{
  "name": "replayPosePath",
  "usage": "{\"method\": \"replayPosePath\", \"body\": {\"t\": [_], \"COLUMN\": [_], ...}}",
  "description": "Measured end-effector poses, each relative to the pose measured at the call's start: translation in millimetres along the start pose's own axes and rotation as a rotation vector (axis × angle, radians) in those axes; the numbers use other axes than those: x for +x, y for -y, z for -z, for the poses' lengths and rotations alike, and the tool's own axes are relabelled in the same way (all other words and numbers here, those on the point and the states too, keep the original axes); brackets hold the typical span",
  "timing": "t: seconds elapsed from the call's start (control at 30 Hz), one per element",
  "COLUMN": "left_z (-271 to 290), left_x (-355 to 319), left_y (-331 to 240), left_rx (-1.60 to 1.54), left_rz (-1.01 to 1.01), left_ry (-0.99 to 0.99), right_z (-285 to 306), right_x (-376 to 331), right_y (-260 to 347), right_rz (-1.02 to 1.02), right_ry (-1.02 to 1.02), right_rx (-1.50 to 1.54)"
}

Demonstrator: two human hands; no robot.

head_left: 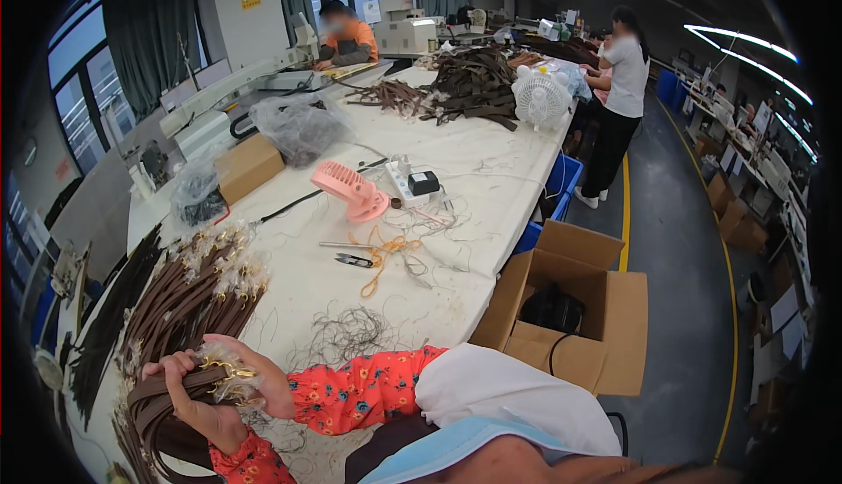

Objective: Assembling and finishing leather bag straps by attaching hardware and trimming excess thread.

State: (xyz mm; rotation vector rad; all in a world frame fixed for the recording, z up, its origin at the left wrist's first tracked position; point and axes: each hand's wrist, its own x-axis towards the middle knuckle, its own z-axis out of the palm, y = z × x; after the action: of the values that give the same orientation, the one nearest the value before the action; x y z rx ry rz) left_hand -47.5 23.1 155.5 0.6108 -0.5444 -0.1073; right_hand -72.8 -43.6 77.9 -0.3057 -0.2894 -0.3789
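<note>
Your left hand [197,407] has its fingers curled around a strap bundle [158,409] at the near left; your right hand [270,380] meets its plastic-wrapped end, fingers too hidden to tell whether they grip. Just beyond lies a brown strap pile [180,309], black straps [103,348] left of it. Loose threads [355,333], snips [354,260] and a pink fan [351,191] sit to the right. The white table [438,304] runs far toward a dark strap heap [478,81]; an open carton [561,352] stands right, beside a grey floor [675,309] with yellow lines
</note>
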Motion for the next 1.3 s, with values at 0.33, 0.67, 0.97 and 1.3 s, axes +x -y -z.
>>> {"method": "replayPosePath", "body": {"t": [0.33, 0.67, 0.97, 1.3], "left_z": [4.4, 21.0, 13.2, 44.1], "left_x": [9.6, 4.1, -7.9, 4.5], "left_y": [-8.4, -11.0, 7.4, -12.6], "left_rx": [0.069, 0.165, 0.291, 0.616], "left_rz": [-0.062, -0.106, 0.049, 0.079], "left_ry": [-0.091, 0.023, 0.198, 0.347], "right_z": [-17.8, -28.5, -67.8, -73.9], "right_x": [2.0, 2.2, 20.8, 68.8], "right_y": [4.6, 11.6, 71.8, 50.6], "right_rz": [-0.063, -0.026, 0.164, 0.206], "right_ry": [-0.148, -0.040, 0.800, 0.790], "right_rx": [0.125, -0.650, -2.073, -1.906]}}
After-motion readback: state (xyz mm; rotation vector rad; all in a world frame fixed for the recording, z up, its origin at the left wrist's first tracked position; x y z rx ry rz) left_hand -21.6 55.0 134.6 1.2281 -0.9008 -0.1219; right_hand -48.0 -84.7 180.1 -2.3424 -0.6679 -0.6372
